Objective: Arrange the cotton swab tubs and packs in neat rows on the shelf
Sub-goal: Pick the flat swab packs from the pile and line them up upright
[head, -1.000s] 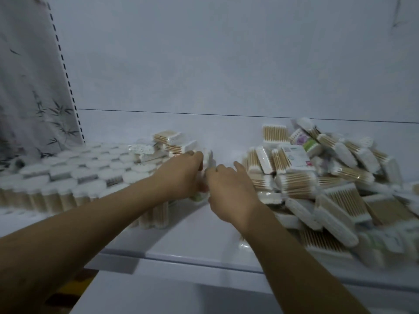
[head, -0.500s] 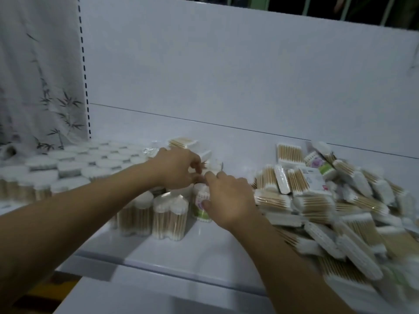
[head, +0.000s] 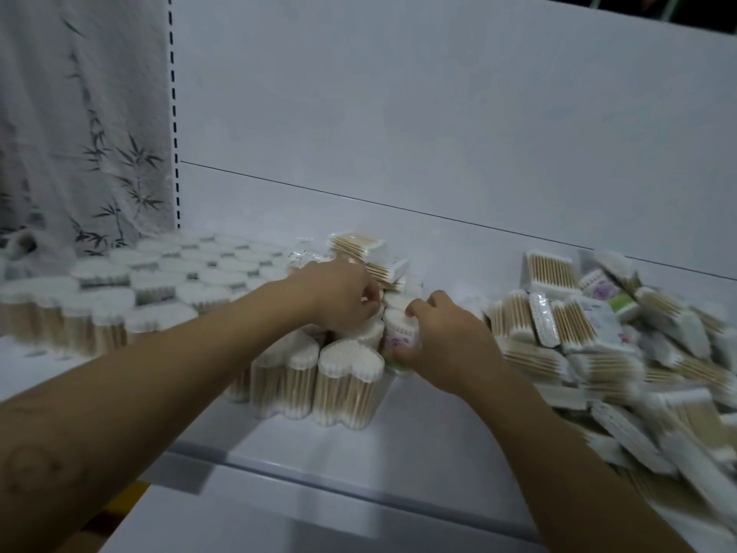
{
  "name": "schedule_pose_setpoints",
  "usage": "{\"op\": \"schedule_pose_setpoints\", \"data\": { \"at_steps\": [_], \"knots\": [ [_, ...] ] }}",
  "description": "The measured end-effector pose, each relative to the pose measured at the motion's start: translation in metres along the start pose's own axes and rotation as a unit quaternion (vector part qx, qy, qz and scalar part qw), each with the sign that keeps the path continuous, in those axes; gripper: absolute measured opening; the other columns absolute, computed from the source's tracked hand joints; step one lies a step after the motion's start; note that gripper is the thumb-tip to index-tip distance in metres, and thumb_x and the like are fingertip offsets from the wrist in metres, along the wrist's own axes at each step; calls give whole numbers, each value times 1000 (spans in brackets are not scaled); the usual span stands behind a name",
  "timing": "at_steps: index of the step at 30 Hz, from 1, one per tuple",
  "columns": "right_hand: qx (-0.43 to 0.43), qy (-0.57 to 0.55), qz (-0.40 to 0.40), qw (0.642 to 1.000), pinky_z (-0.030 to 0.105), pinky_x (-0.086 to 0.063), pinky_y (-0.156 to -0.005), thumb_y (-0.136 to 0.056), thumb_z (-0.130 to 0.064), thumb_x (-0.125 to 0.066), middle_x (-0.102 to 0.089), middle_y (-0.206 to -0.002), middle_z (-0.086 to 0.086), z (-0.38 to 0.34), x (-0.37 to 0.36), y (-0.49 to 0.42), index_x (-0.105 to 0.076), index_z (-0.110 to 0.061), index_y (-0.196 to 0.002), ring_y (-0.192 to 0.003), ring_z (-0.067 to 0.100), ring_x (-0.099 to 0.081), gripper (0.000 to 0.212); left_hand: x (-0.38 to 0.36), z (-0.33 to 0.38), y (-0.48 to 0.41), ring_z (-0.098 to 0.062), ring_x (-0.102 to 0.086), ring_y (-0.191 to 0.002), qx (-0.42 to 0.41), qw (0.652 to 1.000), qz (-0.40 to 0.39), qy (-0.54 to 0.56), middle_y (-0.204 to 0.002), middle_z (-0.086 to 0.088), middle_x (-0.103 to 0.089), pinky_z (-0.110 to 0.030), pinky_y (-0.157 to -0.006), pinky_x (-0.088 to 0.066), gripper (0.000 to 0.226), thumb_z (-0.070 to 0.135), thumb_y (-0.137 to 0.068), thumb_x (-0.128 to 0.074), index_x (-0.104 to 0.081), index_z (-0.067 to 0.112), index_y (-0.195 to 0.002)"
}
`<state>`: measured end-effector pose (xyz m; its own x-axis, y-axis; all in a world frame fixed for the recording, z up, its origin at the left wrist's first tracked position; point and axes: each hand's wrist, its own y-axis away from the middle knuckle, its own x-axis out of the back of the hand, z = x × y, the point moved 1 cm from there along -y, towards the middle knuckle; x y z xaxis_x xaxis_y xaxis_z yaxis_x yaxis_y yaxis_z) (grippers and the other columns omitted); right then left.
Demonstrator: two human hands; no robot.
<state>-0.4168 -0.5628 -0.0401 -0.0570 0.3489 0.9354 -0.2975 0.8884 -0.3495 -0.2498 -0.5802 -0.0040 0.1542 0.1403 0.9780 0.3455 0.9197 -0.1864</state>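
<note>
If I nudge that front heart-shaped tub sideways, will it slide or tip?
The front heart-shaped tub stands upright, taller than wide, so a high push may tip it. Its smooth clear wall and the glossy shelf suggest it slides easily. Filled with thin wooden swabs, it is probably light.

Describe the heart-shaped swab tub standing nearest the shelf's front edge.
The heart-shaped tub stands upright on the white shelf, near its front edge. Its clear wall shows tan wooden sticks; white cotton tips fill the heart-shaped top. A matching tub touches its left side. The right hand grips a flower-labelled tub just behind it.
</note>
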Motion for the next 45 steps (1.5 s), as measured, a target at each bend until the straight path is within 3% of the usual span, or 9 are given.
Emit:
{"op": "schedule_pose_setpoints", "data": {
  "at_steps": [4,8,13,18,23,27,33,39,45],
  "knots": [
    [5,8,-5,1000,33,-44,-79,-86,-41,-63,-50,-115,4,0,5,-6,-57,-18,-121,-100,27,-58,42,-2,-5,1,-20,-63,-91,-2,1000,-12,26,-101,1,-70,-40,-85,-53,26,36,-96,-49,-69,24,-105],
    [13,16,2,1000,32,-41,-74,-88,-37,-63,-50,-115,5,-1,0,-7,-57,-17,-121,-98,28,-58,39,-5,-4,1,-20,-61,-99,-6,1000,-15,23,-109,4,-69,-39,-89,-51,24,35,-94,-49,-69,27,-107],
    [0,7,20,1000,30,-35,-69,-86,-47,-66,-50,-112,5,2,-4,-9,-59,-17,-119,-95,29,-57,45,-2,-1,-1,-22,-59,-104,0,1000,-27,-10,-114,4,-67,-40,-91,-49,26,39,-95,-47,-67,28,-109],
    [7,-22,30,999,27,-31,-67,-86,-42,-67,-49,-112,7,-3,-8,-11,-59,-15,-117,-89,29,-56,42,-2,5,2,-21,-52,-119,-11,1000,-9,-8,-130,5,-59,-41,-102,-37,30,40,-96,-47,-60,32,-122],
    [19,-54,-9,998,33,-47,-80,-79,-41,-74,-48,-118,6,10,0,-3,-54,-17,-129,-98,28,-58,59,-3,18,3,-17,-53,-116,-39,999,7,16,-130,3,-59,-34,-96,-40,33,40,-96,-47,-57,33,-126],
    [10,-31,-4,999,33,-45,-88,-80,-43,-73,-46,-132,3,24,31,7,-45,-22,-139,-112,23,-54,69,0,33,1,-18,-54,-115,-54,998,32,17,-129,2,-59,-33,-94,-43,34,41,-96,-47,-56,33,-128],
    [-21,17,11,1000,34,-43,-95,-85,-39,-68,-48,-132,-3,58,74,44,-48,-29,-135,-119,16,-48,54,0,78,5,-17,-51,-120,-106,993,59,-12,-134,7,-55,-37,-101,-39,34,47,-94,-50,-55,37,-126],
    [-69,19,-3,997,31,-42,-90,-83,-36,-71,-51,-127,-3,119,94,104,-56,-29,-128,-114,17,-49,48,-4,162,16,-18,-52,-119,-184,980,75,25,-131,7,-57,-39,-101,-39,35,44,-91,-55,-55,35,-126],
    [-108,2,-13,994,33,-44,-95,-81,-37,-74,-53,-130,-4,178,99,157,-56,-28,-129,-115,15,-51,52,-25,238,14,-17,-55,-115,-216,973,58,59,-127,5,-61,-41,-98,-45,39,41,-88,-60,-57,30,-126]
  ]
}}
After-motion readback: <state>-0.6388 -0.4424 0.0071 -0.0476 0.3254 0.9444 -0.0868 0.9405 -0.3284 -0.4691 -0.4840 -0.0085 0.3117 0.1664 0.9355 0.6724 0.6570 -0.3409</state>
